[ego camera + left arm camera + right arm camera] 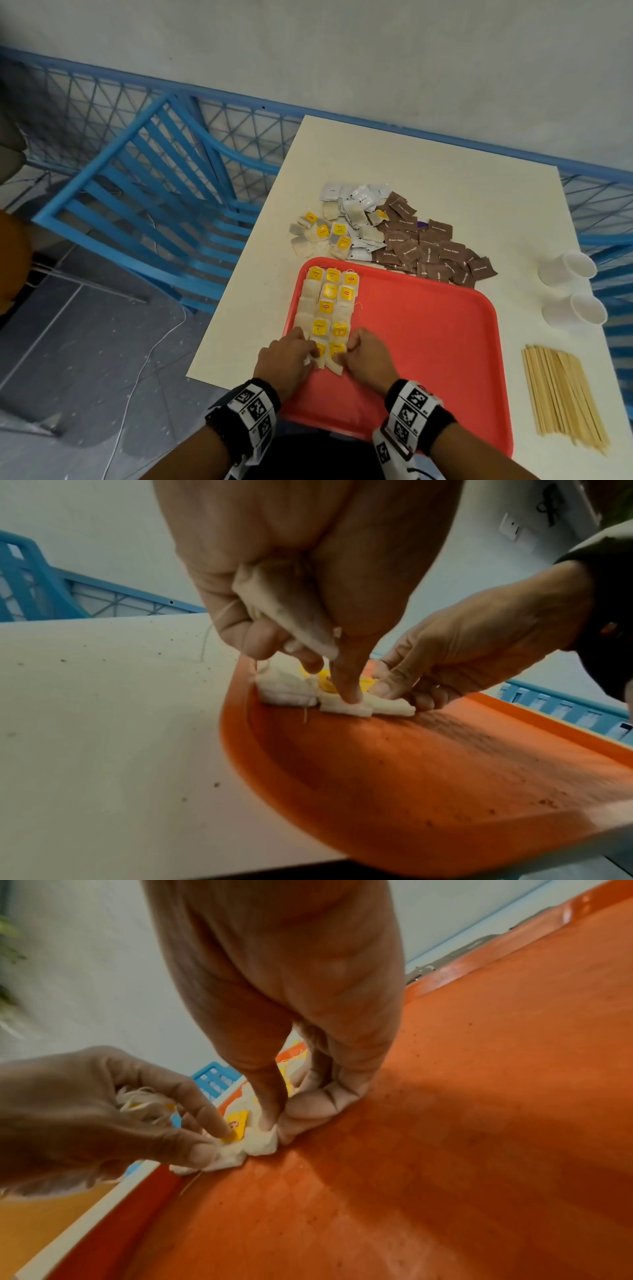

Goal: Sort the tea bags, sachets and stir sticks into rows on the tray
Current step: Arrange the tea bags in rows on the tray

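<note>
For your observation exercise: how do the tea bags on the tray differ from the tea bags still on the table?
The tea bags on the tray lie in neat rows; the tea bags on the table sit in a loose, jumbled heap. Both hands touch the tray group; nothing touches the table group. Both groups carry yellow tags.

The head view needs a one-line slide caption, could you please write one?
Both hands, left hand and right hand, arrange tea bags in rows on the red tray.

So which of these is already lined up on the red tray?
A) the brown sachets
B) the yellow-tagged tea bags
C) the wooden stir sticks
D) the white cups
B: only the yellow-tagged tea bags lie in rows on the red tray; brown sachets, stir sticks and white cups sit on the table.
</note>
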Demonstrator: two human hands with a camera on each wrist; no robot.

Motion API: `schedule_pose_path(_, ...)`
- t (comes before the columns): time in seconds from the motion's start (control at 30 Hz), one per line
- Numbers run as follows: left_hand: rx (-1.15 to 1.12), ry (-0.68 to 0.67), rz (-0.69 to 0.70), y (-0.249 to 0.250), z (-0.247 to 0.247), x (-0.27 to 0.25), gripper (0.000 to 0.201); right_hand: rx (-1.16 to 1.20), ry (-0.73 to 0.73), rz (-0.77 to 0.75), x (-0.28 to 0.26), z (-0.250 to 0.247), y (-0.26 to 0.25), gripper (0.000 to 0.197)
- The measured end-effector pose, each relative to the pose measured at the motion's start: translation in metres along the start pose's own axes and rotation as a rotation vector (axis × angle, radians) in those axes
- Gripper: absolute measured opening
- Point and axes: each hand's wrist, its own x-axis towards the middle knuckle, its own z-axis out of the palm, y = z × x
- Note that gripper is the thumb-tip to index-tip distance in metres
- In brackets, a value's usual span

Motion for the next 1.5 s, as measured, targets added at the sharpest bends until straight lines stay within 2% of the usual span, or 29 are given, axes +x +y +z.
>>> schedule_pose_path(0.2,-0.014,0.041,-0.002,-0.001,0.000,0.001,0.023,-0.097,0.066,-0.055,0.000,-0.001,-0.006,0.038)
schedule_pose_path(0.3,-0.109,0.077,-0.012,-0.003,-0.004,0.002,0.021,-0.130,0.056,-0.053,-0.001,-0.005,-0.007,0.039)
schedule_pose_path(0.37,-0.308,0.118,-0.004,-0.004,-0.010,0.002,0.020,-0.110,0.077,-0.072,-0.004,-0.012,-0.012,0.036)
schedule_pose_path(0.43,-0.678,0.111,-0.009,-0.001,-0.022,-0.001,0.027,-0.014,0.107,-0.129,-0.008,-0.027,-0.022,0.029)
schedule_pose_path(0.5,-1.210,-0.074,-0.071,0.007,-0.039,-0.006,0.052,0.111,0.081,-0.250,-0.018,-0.047,-0.041,0.020)
schedule_pose_path(0.57,-1.581,-0.302,-0.117,0.013,-0.058,-0.010,0.074,0.170,0.006,-0.416,-0.034,-0.067,-0.067,0.010)
schedule_pose_path(0.63,-1.712,-0.448,-0.107,0.018,-0.072,-0.013,0.086,0.153,-0.064,-0.548,-0.050,-0.080,-0.092,0.004)
schedule_pose_path(0.73,-1.806,-0.532,-0.053,0.027,-0.084,-0.011,0.095,-0.037,-0.064,-0.711,-0.064,-0.086,-0.110,0.014)
schedule_pose_path(0.87,-1.935,-0.586,-0.013,0.033,-0.092,-0.010,0.082,-0.202,0.005,-0.818,-0.072,-0.091,-0.110,0.010)
schedule_pose_path(0.93,-1.938,-0.565,-0.050,0.038,-0.092,-0.009,0.072,-0.242,0.015,-0.827,-0.079,-0.094,-0.110,0.004)
schedule_pose_path(1.0,-1.937,-0.486,-0.124,0.044,-0.089,-0.007,0.065,-0.277,0.035,-0.842,-0.087,-0.093,-0.110,0.013)
schedule_pose_path(1.07,-1.899,-0.303,-0.221,0.050,-0.084,-0.003,0.067,-0.285,0.054,-0.794,-0.091,-0.086,-0.107,0.033)
schedule_pose_path(1.13,-1.843,-0.095,-0.308,0.056,-0.081,0.000,0.059,-0.273,0.066,-0.696,-0.090,-0.076,-0.103,0.045)
schedule_pose_path(1.17,-1.846,-0.057,-0.308,0.060,-0.080,-0.001,0.054,-0.278,0.081,-0.665,-0.088,-0.071,-0.100,0.045)
schedule_pose_path(1.27,-1.958,0.002,-0.296,0.071,-0.079,-0.002,0.036,-0.245,0.150,-0.664,-0.080,-0.059,-0.093,0.027)
schedule_pose_path(1.33,-2.038,0.090,-0.368,0.069,-0.079,0.002,0.026,-0.012,0.147,-0.598,-0.077,-0.065,-0.090,0.023)
schedule_pose_path(1.4,-2.094,0.132,-0.387,0.059,-0.082,0.006,0.026,0.359,0.041,-0.457,-0.076,-0.080,-0.090,0.016)
schedule_pose_path(1.43,-2.089,0.114,-0.356,0.054,-0.087,0.006,0.024,0.504,-0.022,-0.379,-0.077,-0.088,-0.091,0.012)
schedule_pose_path(1.5,-1.953,0.013,-0.218,0.047,-0.094,-0.001,0.024,0.642,-0.116,-0.289,-0.079,-0.100,-0.091,0.015)
